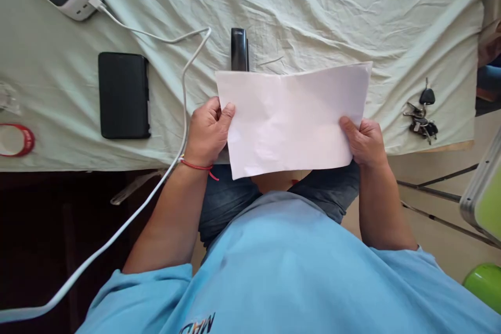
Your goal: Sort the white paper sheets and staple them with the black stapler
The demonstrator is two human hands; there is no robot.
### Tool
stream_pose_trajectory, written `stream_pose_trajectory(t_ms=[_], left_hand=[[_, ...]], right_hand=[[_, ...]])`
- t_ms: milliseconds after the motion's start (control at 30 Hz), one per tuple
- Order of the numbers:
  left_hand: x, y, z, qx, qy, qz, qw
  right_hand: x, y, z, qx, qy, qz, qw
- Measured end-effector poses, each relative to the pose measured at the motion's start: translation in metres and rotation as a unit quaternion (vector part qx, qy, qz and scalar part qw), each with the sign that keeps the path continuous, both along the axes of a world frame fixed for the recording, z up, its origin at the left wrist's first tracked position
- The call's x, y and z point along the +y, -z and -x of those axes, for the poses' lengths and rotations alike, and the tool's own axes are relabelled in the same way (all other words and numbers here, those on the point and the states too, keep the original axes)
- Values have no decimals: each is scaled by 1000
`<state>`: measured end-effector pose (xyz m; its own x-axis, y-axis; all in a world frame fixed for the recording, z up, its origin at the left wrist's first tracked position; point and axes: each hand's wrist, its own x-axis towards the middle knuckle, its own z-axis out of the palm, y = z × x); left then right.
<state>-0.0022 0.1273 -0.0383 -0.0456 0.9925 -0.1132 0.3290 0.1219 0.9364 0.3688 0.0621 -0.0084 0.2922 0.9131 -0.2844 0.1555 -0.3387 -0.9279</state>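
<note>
Blank white paper [297,120] is stretched between my two hands, over the table's near edge and partly above my lap. A faint crease runs down its middle, and I cannot tell how many sheets there are. My left hand [207,130] pinches the left edge, thumb on top. At the lower right edge my right hand [366,141] grips the paper the same way. Just beyond the paper's top edge lies a black stapler-like object [239,49], its near end hidden by the paper.
A pale green cloth [297,15] covers the table. To the left lie a black tablet-like case [123,95], a red tape roll [28,140] and a white power strip [80,2]. Its white cable [183,88] passes close by my left wrist. Keys [421,120] lie at right.
</note>
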Motion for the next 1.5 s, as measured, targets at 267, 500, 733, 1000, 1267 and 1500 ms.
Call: stream_pose_trajectory(t_ms=[267, 500, 733, 1000, 1267, 1500], left_hand=[[8, -12, -3, 129, 9, 11, 992], [26, -18, -4, 187, -30, 27, 981], [48, -9, -7, 206, -26, -13, 978], [48, -8, -13, 287, -3, -20, 958], [43, -7, -24, 326, 13, -18, 945], [26, 10, -19, 275, -7, -149, 950]], right_hand=[[-6, -8, -8, -3, -45, 56, 997], [-5, -5, -15, 17, -39, 95, 995], [-2, -9, -13, 4, -27, 71, 997], [6, -4, -23, -255, -28, -11, 967], [5, 11, -25, -362, -6, -53, 931], [3, 18, -24, -369, -2, -73, 927]])
